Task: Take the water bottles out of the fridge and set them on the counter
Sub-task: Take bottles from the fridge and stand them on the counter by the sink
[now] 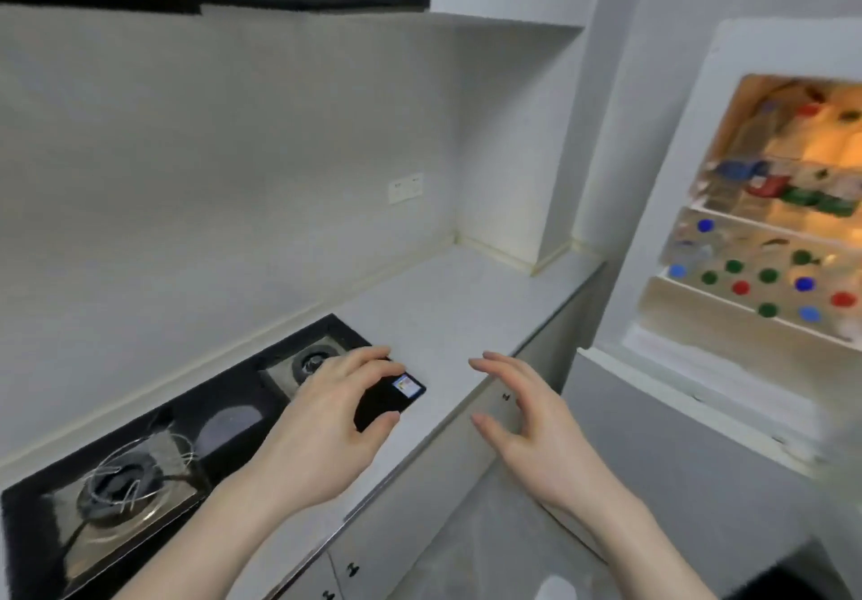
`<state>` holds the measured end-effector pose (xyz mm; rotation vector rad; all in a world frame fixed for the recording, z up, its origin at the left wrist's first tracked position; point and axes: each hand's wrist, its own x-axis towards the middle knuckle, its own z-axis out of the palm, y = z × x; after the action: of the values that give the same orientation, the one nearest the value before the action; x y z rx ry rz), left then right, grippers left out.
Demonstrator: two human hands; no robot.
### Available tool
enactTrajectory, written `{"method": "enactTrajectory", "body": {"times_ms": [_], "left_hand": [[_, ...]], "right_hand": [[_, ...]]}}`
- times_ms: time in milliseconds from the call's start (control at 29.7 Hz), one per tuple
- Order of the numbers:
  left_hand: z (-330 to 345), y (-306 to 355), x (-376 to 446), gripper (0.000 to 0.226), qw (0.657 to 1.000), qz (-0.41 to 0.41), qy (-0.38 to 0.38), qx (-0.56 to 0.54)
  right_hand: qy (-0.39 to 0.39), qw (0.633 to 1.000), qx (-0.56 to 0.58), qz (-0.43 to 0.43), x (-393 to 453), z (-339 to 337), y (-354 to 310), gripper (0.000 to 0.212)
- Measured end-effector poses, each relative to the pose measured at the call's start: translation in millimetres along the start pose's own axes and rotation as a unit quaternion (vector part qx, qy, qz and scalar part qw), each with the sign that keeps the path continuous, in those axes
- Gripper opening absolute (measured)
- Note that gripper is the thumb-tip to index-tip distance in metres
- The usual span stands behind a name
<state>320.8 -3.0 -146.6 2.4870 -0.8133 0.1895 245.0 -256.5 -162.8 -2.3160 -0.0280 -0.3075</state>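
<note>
Both hands reach out over the lower middle of the frame. The left hand [326,417] hangs above the right end of a black gas stove [154,455] that runs from the lower left toward the centre, its fingers curved with thumb and forefinger apart; whether they touch the stove's corner beneath them cannot be told, and they grip nothing clearly. The right hand [527,427] is just beside it, over the front edge of the pale counter [448,305], fingers spread and loosely bent, holding nothing. The counter runs from the stove toward the corner of the wall at the centre of the frame. At the right edge of the frame stands the open fridge [727,133], lit warm inside. The water bottles [769,282] stand on its lower shelf at the right, seen mostly as round caps in green, blue and red; more containers sit blurred on the shelf above. A white wall socket [405,188] is on the wall above the counter.
</note>
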Motion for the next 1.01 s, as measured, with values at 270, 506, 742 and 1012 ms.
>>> {"method": "enactTrajectory", "body": {"times_ms": [270,506,742,1012], "left_hand": [[50.5,50.8,154.2,0.044,0.987,0.143,-0.050,-0.058],[65.5,62.5,263.0,0.045,0.969,0.223,-0.064,-0.082],[81.1,103.3,350.5,0.046,0.946,0.298,-0.081,-0.101],[110.3,196.6,422.2,0.047,0.908,0.387,-0.112,-0.115]], "right_hand": [[0.125,0.985,-0.071,0.094,29.8,-93.4,53.2,0.050],[0.208,0.962,-0.119,0.132,79.0,-157.4,74.4,0.049],[0.281,0.935,-0.150,0.154,104.9,-203.3,94.7,0.050],[0.340,0.907,-0.175,0.179,104.4,-256.0,119.9,0.052]]}}
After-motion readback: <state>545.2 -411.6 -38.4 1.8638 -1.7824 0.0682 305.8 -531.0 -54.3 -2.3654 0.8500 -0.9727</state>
